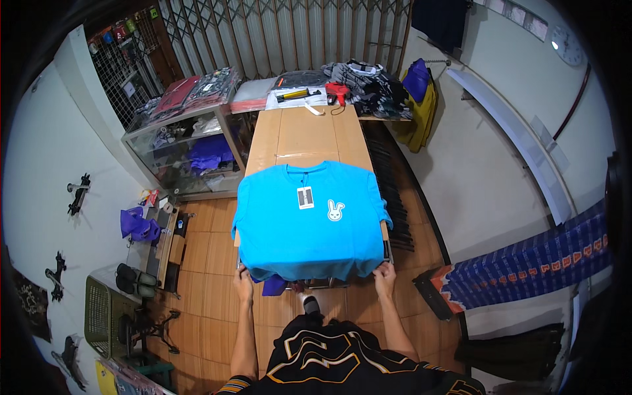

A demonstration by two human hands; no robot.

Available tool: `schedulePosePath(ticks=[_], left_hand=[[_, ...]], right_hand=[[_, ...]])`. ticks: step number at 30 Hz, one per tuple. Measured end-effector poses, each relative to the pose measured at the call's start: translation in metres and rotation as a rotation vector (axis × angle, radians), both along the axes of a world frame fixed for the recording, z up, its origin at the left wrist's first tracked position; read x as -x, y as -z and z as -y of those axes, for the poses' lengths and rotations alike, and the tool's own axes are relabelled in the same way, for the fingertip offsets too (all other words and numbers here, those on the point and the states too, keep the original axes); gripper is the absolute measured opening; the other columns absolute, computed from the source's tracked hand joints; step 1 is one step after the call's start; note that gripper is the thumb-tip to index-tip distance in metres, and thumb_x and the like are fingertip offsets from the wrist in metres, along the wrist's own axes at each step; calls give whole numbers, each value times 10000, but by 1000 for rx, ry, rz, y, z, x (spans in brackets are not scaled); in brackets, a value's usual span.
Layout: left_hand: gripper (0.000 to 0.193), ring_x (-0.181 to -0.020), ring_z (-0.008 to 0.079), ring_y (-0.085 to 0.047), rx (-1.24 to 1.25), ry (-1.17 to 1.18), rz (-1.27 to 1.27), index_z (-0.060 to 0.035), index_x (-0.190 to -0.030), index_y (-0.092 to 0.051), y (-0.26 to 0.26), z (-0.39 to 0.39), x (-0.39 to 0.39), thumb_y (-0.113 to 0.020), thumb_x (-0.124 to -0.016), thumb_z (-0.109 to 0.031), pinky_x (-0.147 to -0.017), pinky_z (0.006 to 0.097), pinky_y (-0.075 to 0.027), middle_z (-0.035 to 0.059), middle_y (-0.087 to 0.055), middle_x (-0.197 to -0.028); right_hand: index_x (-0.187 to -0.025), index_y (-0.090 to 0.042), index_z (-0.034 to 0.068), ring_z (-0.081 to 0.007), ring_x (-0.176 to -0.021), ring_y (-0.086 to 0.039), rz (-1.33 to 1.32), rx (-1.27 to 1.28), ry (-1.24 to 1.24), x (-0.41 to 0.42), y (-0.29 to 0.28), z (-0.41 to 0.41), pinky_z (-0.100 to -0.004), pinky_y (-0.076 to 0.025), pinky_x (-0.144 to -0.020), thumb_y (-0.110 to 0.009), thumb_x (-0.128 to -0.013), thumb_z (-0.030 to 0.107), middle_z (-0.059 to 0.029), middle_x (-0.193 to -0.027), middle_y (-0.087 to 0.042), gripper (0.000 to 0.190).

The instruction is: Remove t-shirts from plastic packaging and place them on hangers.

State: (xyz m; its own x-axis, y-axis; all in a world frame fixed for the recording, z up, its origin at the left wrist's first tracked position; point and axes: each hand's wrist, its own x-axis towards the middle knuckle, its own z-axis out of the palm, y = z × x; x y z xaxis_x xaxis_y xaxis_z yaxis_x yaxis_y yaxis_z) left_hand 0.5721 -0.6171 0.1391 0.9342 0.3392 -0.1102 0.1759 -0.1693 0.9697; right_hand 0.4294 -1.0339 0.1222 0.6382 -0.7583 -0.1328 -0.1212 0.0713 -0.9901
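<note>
A bright blue T-shirt (291, 237) lies face up over the near end of a cardboard-covered table (306, 131), its collar pointing away from me. It bears a white rabbit print (335, 210) on the chest, and a paper hang tag (305, 197) hangs from the neckline. The lower part of the shirt drapes over the table's front edge. At its lower left corner, my left hand (243, 284) pinches the fabric. My right hand (384, 280) grips the lower right corner in the same way. The fingertips of both hands are partly hidden.
Beyond the table's far end lie a red tagging gun (337, 92), a yellow-and-black tool (298, 95) and piled patterned clothes (365, 81). A glass display case (185, 148) stands left, topped with bagged garments (190, 94). Dark garments (392, 192) hang along the table's right side.
</note>
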Motion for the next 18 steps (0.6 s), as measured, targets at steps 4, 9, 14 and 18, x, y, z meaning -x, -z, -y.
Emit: schedulePosePath(ticks=[4, 9, 14, 18], left_hand=[[301, -1059, 208, -605, 4, 88, 135, 47, -1250, -575, -3, 10, -1, -537, -997, -111, -949, 326, -454, 130, -648, -1133], [362, -1114, 222, -588, -40, 141, 56, 26, -1340, -522, 6, -15, -17, -511, -1014, -134, -977, 347, -448, 143, -624, -1208], [372, -969, 159, -591, 11, 260, -64, -29, -1319, -540, -15, -17, -23, -496, -1039, -269, -628, 267, -461, 98, -603, -1215], [277, -1070, 188, -551, 50, 294, -107, 11, -1223, -555, -9, -46, -35, -499, -1037, -186, -966, 336, -419, 93, -621, -1109]], right_hand=[[-885, -555, -26, -104, -777, -531, 66, 266, -59, -14, -13, -4, -280, -444, -716, -690, -900, 100, -29, -804, -606, 186], [-929, -604, -38, -103, -777, -579, -4, 309, -108, -13, -34, -4, -275, -467, -727, -679, -917, 119, -31, -826, -650, 174], [-957, -642, -33, -90, -774, -596, 86, 197, -157, 2, -35, 19, -258, -478, -713, -676, -937, 162, -32, -833, -671, 199], [-934, -640, -9, -39, -689, -491, 81, 187, -254, -3, -54, 21, -224, -398, -620, -654, -948, 127, 41, -751, -601, 138]])
